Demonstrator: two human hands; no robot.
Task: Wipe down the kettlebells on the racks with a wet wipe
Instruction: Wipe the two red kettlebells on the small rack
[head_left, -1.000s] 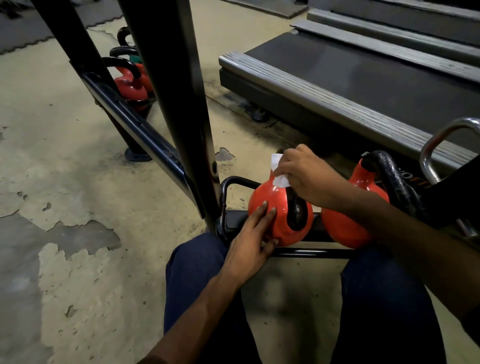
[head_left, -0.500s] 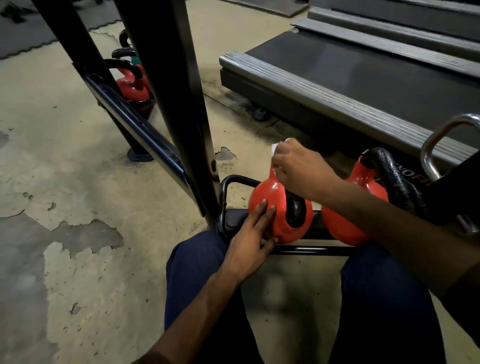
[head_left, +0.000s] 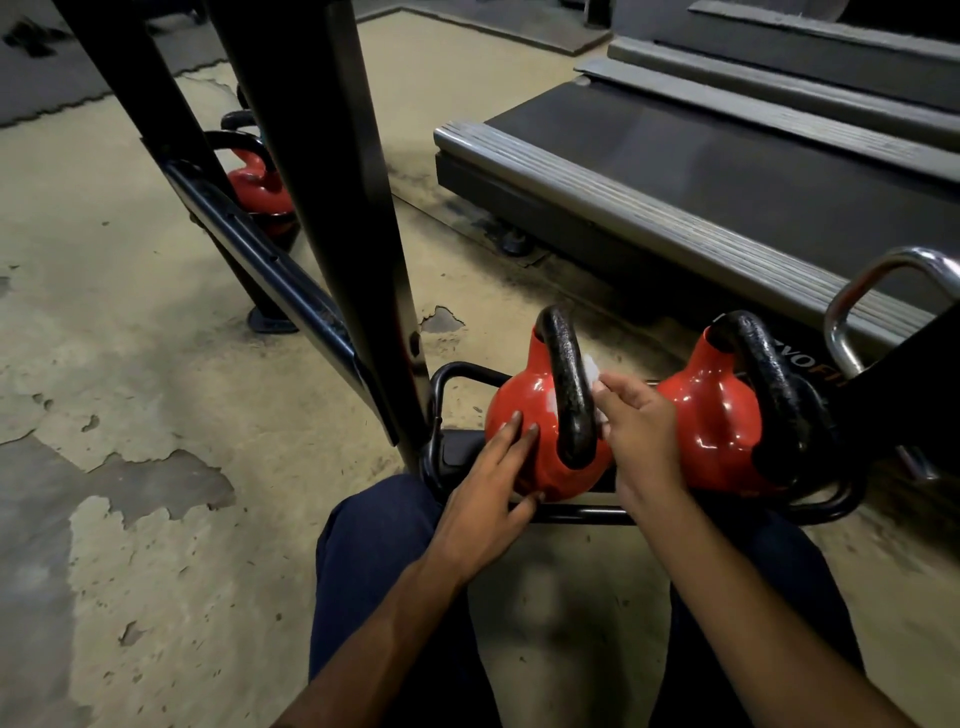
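Wipe (head_left: 592, 365) pinched in right hand (head_left: 641, 431) beside black handle (head_left: 569, 384), left fingers (head_left: 511, 437) flat on red kettlebell (head_left: 519, 402): rub all round handle, bracing firmly.

text "VOFI", partly hidden | on dark panel (head_left: 820, 367) behind right-hand kettlebell (head_left: 711, 415)

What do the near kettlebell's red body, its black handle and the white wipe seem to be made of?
The kettlebell body: glossy red coating, likely vinyl or paint over metal, judging by sharp highlights. Its handle: black and pebbled, looks like rough-painted cast iron. The wet wipe: thin white sheet, probably nonwoven fabric, crumpled in the right hand.
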